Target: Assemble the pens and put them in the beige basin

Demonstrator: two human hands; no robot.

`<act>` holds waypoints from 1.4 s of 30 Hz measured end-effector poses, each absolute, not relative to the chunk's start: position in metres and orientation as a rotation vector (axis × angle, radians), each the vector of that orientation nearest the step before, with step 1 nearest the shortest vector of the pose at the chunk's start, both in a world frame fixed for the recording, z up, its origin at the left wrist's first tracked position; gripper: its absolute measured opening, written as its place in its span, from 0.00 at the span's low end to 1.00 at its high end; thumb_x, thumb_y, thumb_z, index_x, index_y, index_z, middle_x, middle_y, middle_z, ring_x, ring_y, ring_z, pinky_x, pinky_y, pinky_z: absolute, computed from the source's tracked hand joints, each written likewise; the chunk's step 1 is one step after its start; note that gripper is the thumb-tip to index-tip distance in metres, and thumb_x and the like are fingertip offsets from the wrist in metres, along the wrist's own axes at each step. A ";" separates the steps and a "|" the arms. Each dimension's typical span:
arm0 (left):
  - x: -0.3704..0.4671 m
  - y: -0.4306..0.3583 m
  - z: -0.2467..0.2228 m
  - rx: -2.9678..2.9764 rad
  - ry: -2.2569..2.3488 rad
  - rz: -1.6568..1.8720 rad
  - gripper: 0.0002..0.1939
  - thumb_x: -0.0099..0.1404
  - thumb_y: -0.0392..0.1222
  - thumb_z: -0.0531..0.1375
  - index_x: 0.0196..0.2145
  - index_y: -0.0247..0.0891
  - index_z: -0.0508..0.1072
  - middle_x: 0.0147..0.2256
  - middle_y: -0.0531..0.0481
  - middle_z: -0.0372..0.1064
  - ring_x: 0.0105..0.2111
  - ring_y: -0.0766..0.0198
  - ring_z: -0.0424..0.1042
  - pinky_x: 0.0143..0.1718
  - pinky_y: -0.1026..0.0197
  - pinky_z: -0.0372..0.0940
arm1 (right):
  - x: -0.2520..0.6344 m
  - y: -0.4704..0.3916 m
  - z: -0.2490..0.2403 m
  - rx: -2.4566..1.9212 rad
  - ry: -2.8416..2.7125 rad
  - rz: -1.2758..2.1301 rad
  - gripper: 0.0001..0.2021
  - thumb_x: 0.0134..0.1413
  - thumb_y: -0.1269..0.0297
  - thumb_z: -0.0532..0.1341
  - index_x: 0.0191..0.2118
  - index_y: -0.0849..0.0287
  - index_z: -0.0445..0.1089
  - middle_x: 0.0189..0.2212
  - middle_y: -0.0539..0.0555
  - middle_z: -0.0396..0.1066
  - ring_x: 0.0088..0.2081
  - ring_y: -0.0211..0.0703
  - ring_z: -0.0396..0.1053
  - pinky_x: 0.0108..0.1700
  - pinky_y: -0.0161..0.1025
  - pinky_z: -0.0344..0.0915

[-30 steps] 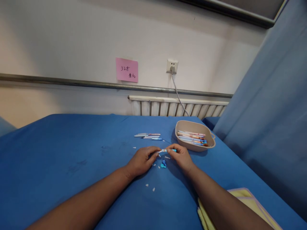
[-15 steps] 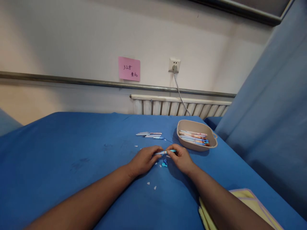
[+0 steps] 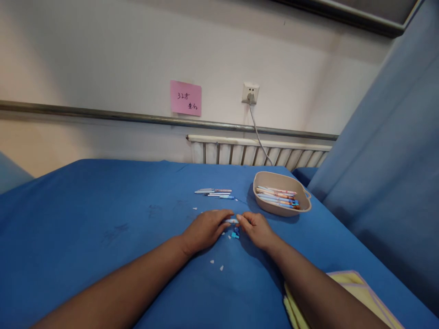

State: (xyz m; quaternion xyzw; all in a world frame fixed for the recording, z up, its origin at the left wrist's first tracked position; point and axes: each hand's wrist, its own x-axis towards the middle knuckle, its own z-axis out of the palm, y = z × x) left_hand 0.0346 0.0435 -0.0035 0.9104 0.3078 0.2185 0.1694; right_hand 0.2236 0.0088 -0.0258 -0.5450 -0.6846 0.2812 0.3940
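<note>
Between my two hands is a light blue pen (image 3: 232, 221), lying sideways just above the blue cloth. My left hand (image 3: 209, 227) is closed around its left part. The fingers of my right hand (image 3: 255, 227) pinch its right end and cover it. Just below the pen sit small blue and turquoise plastic pieces (image 3: 235, 235), partly in shadow. Little white tips (image 3: 221, 268) are scattered nearby on the cloth. Beyond my hands lie several pens and pen parts (image 3: 214, 192), side by side.
A beige basket (image 3: 279, 211) holding several pens stands to the right, behind my right hand. A yellow cloth (image 3: 346, 278) lies under my right forearm. At the back are a wall with a radiator (image 3: 240, 141) and a plugged-in cable (image 3: 258, 137); a blue curtain (image 3: 387, 137) hangs at the right.
My right hand has changed its grip and now covers the turquoise right end of the pen, which showed before. The pen sits slightly lower and more level. My left hand has barely moved.
</note>
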 end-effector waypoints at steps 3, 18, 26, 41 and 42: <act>0.035 0.043 -0.003 2.542 0.915 0.619 0.16 0.65 0.43 0.53 0.50 0.40 0.65 0.45 0.46 0.71 0.43 0.57 0.70 0.44 0.58 0.63 | 0.221 0.008 -0.026 -1.293 -1.652 0.786 0.09 0.52 0.56 0.58 0.33 0.57 0.67 0.24 0.48 0.67 0.24 0.37 0.61 0.27 0.33 0.56; 0.036 0.039 -0.004 2.551 0.925 0.584 0.21 0.64 0.40 0.54 0.55 0.42 0.58 0.44 0.47 0.70 0.42 0.58 0.70 0.43 0.58 0.63 | 0.219 0.007 -0.027 -1.267 -1.642 0.819 0.07 0.46 0.61 0.62 0.30 0.57 0.66 0.25 0.47 0.68 0.26 0.37 0.63 0.28 0.32 0.56; 0.038 0.037 0.001 2.566 0.820 0.630 0.20 0.63 0.39 0.55 0.53 0.41 0.60 0.46 0.47 0.67 0.44 0.58 0.68 0.45 0.58 0.61 | 0.218 0.007 -0.027 -1.259 -1.653 0.837 0.12 0.53 0.56 0.56 0.26 0.58 0.68 0.19 0.47 0.65 0.22 0.36 0.61 0.26 0.33 0.55; 0.037 0.037 -0.002 2.558 0.903 0.646 0.21 0.63 0.39 0.55 0.54 0.40 0.59 0.41 0.47 0.70 0.40 0.59 0.70 0.41 0.59 0.63 | 0.215 0.004 -0.025 -1.308 -1.672 0.840 0.07 0.46 0.61 0.62 0.27 0.58 0.65 0.21 0.46 0.66 0.23 0.35 0.61 0.26 0.32 0.55; 0.037 0.038 -0.003 2.569 0.905 0.645 0.21 0.63 0.39 0.55 0.54 0.40 0.59 0.41 0.47 0.70 0.40 0.58 0.70 0.42 0.59 0.63 | 0.216 0.005 -0.025 -1.322 -1.687 0.831 0.07 0.47 0.61 0.61 0.26 0.58 0.66 0.21 0.46 0.66 0.23 0.35 0.61 0.26 0.32 0.55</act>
